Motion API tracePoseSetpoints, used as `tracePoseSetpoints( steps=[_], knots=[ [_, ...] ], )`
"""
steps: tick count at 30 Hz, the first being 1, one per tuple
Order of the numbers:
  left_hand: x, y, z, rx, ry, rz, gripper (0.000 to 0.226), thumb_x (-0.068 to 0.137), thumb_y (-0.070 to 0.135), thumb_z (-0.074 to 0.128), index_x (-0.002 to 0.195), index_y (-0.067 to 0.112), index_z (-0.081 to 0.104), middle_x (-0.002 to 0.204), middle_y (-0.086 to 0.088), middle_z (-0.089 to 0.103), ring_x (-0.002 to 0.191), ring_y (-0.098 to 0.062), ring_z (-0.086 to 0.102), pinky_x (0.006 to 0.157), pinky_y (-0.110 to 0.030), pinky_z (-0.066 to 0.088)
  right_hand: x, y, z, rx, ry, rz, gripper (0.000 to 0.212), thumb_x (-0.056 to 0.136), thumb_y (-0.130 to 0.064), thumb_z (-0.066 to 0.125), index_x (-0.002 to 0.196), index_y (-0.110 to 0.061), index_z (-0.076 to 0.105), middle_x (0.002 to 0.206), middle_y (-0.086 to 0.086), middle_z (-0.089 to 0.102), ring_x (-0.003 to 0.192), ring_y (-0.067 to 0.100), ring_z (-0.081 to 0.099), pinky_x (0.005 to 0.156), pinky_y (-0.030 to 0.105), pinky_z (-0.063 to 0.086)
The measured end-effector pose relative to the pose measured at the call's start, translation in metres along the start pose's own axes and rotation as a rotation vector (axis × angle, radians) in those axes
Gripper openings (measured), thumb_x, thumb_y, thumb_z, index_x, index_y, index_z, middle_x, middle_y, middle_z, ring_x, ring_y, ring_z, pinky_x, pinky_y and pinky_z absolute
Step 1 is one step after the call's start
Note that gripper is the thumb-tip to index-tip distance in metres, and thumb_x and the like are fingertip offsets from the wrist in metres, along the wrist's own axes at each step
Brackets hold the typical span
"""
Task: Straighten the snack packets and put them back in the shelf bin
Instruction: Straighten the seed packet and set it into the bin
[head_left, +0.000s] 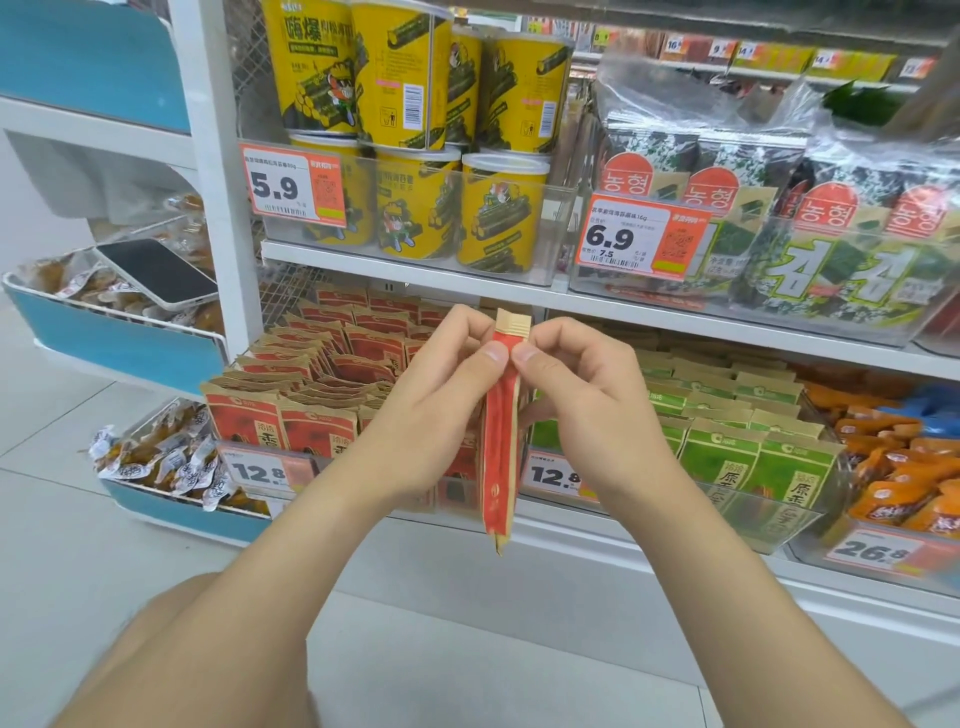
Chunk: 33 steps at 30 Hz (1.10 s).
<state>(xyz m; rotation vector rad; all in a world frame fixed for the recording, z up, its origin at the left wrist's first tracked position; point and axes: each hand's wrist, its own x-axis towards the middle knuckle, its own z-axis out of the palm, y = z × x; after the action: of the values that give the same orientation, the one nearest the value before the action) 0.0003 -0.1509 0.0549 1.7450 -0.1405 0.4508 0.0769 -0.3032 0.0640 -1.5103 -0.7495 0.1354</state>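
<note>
Both hands, left hand (441, 400) and right hand (582, 395), pinch one red-and-kraft paper snack packet (501, 436) edge-on by its top, fingers curled; not yet back in clear plastic shelf bin (270, 467), whose packets look uneven.

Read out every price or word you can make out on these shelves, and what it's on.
"5.9": orange price tag on the yellow tubs' bin.
"6.9", "7.5" below: wide tag on the seaweed packs' bin.
"12.8": left tag below the red packets, next tag below the green packets.
"26.8": blurred tag below the orange packets.
Too small or blurred: fine print, pack lettering, the held packet pinched by left hand and right hand.
</note>
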Motion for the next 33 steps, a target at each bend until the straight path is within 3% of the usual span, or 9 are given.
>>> tracePoseSetpoints(
  steps=[7,10,14,17,19,21,25,29,33],
  knots=[
    [0.003,0.000,-0.001,-0.227,-0.023,-0.115,0.016,0.113,0.028,0.050,0.111,0.017,0.060,0.091,-0.002,0.063,0.083,-0.014,0.063,0.073,-0.028,0.053,0.000,-0.001,0.001,-0.010,0.051,0.008,0.014,0.106,-0.012,0.066,0.099,-0.003,0.074,0.086,0.016,0.076,0.078,0.022,0.072,0.067,0.036,0.061],
    [0.003,0.003,0.001,-0.200,0.009,-0.132,0.017,0.115,0.025,0.046,0.109,0.015,0.058,0.081,0.006,0.063,0.074,-0.011,0.063,0.068,-0.027,0.051,-0.002,-0.003,-0.002,-0.044,0.051,-0.017,0.011,0.102,-0.016,0.073,0.097,-0.006,0.076,0.085,0.013,0.077,0.076,0.019,0.071,0.071,0.044,0.062],
    [0.007,0.001,0.001,-0.211,0.172,-0.121,0.032,0.111,0.038,0.052,0.114,0.007,0.058,0.100,-0.013,0.063,0.091,-0.024,0.062,0.084,-0.045,0.050,-0.004,-0.004,-0.005,-0.222,-0.074,-0.013,0.017,0.087,-0.026,0.088,0.094,-0.019,0.074,0.090,0.001,0.078,0.084,0.016,0.071,0.077,0.037,0.060],
    [0.009,0.001,-0.001,-0.280,0.332,-0.126,0.032,0.116,0.036,0.047,0.120,0.005,0.057,0.102,-0.012,0.067,0.091,-0.018,0.072,0.084,-0.042,0.054,-0.006,-0.001,-0.004,-0.299,-0.141,0.083,0.039,0.075,-0.048,0.091,0.103,-0.032,0.069,0.115,-0.007,0.074,0.098,0.022,0.075,0.083,0.046,0.065],
    [0.010,0.002,-0.001,-0.344,0.372,-0.132,0.029,0.116,0.037,0.046,0.117,0.011,0.059,0.108,-0.014,0.072,0.104,-0.026,0.078,0.090,-0.050,0.061,-0.007,-0.002,-0.003,-0.251,-0.187,0.158,0.043,0.078,-0.040,0.095,0.109,-0.031,0.066,0.126,-0.005,0.070,0.092,0.029,0.079,0.079,0.047,0.067],
    [0.009,0.005,-0.001,-0.385,0.353,-0.139,0.029,0.114,0.039,0.049,0.114,0.012,0.059,0.109,-0.019,0.073,0.112,-0.036,0.076,0.097,-0.057,0.061,-0.007,-0.006,-0.002,-0.165,-0.165,0.190,0.041,0.083,-0.028,0.094,0.110,-0.021,0.064,0.123,0.005,0.072,0.078,0.033,0.081,0.069,0.041,0.066],
    [0.006,0.008,-0.006,-0.290,0.172,-0.119,0.026,0.112,0.029,0.056,0.101,0.005,0.060,0.100,-0.011,0.073,0.090,-0.023,0.074,0.073,-0.043,0.062,-0.005,-0.009,0.000,-0.095,0.014,0.049,0.032,0.088,-0.031,0.088,0.088,-0.007,0.068,0.095,0.013,0.080,0.078,0.033,0.079,0.069,0.046,0.064],
    [0.004,0.003,-0.009,-0.236,0.036,-0.114,0.029,0.109,0.026,0.063,0.091,0.010,0.080,0.120,-0.002,0.079,0.120,-0.022,0.073,0.096,-0.053,0.063,-0.003,-0.002,-0.003,-0.077,0.094,-0.023,0.040,0.099,-0.043,0.076,0.080,-0.009,0.081,0.090,0.021,0.079,0.099,0.056,0.068,0.082,0.071,0.058],
    [0.001,0.002,-0.012,-0.149,0.032,-0.057,0.031,0.087,0.035,0.083,0.093,0.005,0.081,0.124,-0.003,0.080,0.140,-0.016,0.062,0.113,-0.057,0.051,0.001,0.000,-0.008,-0.028,0.066,-0.012,0.042,0.107,-0.040,0.066,0.090,-0.008,0.086,0.093,0.024,0.080,0.104,0.047,0.075,0.094,0.065,0.059]
  ],
)
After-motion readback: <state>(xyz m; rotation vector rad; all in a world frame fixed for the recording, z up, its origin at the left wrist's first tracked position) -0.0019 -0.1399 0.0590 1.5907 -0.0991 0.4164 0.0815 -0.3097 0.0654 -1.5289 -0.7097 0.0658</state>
